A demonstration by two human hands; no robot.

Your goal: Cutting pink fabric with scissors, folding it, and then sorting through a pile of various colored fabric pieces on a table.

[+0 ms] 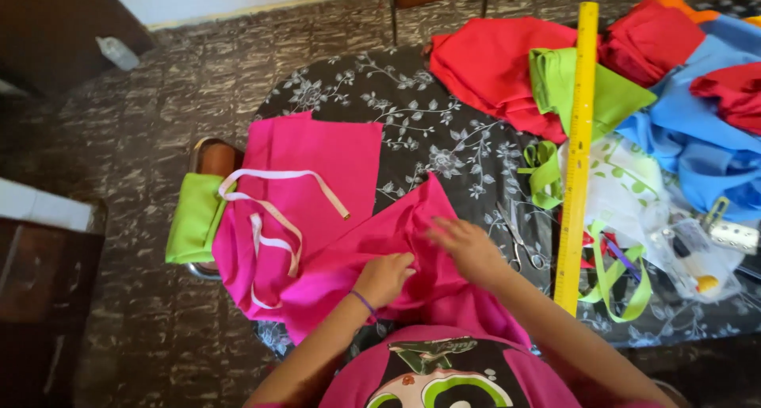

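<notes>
A bright pink cloth point(341, 242) lies crumpled at the near edge of a table with a black floral cover point(412, 123). My left hand point(384, 277) is closed on a fold of this cloth; a purple band circles the wrist. My right hand point(468, 245) rests on the same cloth just to the right, fingers spread and blurred. A second flat pink piece point(317, 158) with white and pink straps point(273, 206) lies to the left.
A long yellow ruler point(577, 154) runs up the table right of my hands, scissors point(519, 238) beside it. Red point(491, 59), green point(567, 83) and blue point(697, 139) fabrics pile at the back right. Green cloth point(194, 218) drapes a chair at left. Plastic bags with small items point(690, 249) sit at right.
</notes>
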